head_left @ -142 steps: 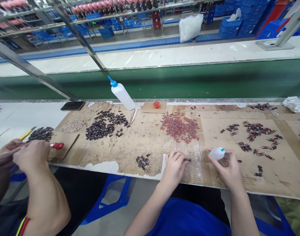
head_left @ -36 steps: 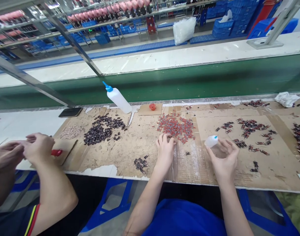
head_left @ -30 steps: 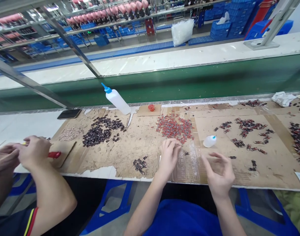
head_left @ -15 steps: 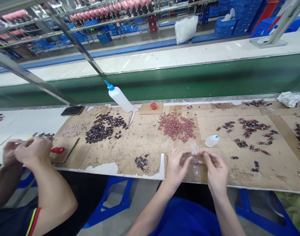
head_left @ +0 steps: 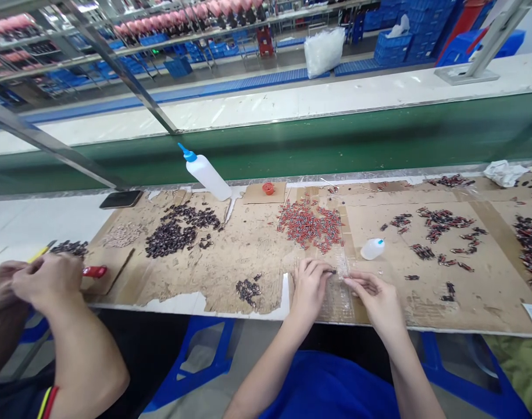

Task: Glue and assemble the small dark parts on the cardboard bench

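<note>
My left hand [head_left: 310, 286] is closed in a pinch over the taped cardboard, and a small dark part [head_left: 333, 271] sticks out from its fingertips. A short gap to the right, my right hand [head_left: 375, 292] also pinches with thumb and forefinger; whatever is in it is too small to make out. Beyond both hands lies a heap of small red-and-dark parts [head_left: 310, 226]. A small white squeeze bottle [head_left: 372, 249] with a blue tip stands just behind my right hand. Rows and clusters of red-and-black pieces [head_left: 444, 224] are spread out to the right.
A co-worker's hands [head_left: 45, 279] work at the left beside a red-handled tool [head_left: 95, 272]. Dark parts [head_left: 172, 235] lie heaped near a large white bottle [head_left: 209, 177], a phone [head_left: 121, 199] and a red cap [head_left: 268, 188]. A green panel [head_left: 292, 148] borders the back.
My left hand has closed its fingers, and the small dark part now shows at its tips. My right fingertips have moved slightly left and lower. The view has shifted a little.
</note>
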The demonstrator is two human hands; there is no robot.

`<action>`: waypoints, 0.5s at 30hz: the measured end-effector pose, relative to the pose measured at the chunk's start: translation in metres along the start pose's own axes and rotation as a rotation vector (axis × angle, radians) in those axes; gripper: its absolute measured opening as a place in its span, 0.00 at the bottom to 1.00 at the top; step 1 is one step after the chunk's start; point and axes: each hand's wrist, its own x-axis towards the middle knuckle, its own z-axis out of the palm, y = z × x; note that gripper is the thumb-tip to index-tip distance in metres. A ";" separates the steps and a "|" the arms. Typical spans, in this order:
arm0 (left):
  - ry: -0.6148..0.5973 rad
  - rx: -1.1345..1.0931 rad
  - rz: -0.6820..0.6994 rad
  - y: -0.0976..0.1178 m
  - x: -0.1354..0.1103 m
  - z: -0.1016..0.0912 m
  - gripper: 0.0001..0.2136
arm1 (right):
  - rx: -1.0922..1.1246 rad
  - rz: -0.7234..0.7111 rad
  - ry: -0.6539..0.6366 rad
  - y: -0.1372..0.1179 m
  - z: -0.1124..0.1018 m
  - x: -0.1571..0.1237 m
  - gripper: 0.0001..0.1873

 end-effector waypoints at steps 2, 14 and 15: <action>0.001 -0.099 -0.004 0.001 0.000 -0.001 0.08 | 0.018 -0.002 0.003 -0.003 0.002 0.000 0.24; 0.024 -0.205 0.026 0.004 -0.003 -0.004 0.08 | 0.042 -0.146 -0.015 -0.012 0.010 -0.001 0.19; 0.025 -0.213 0.029 0.004 -0.003 -0.005 0.08 | 0.044 -0.143 -0.020 -0.012 0.011 -0.001 0.19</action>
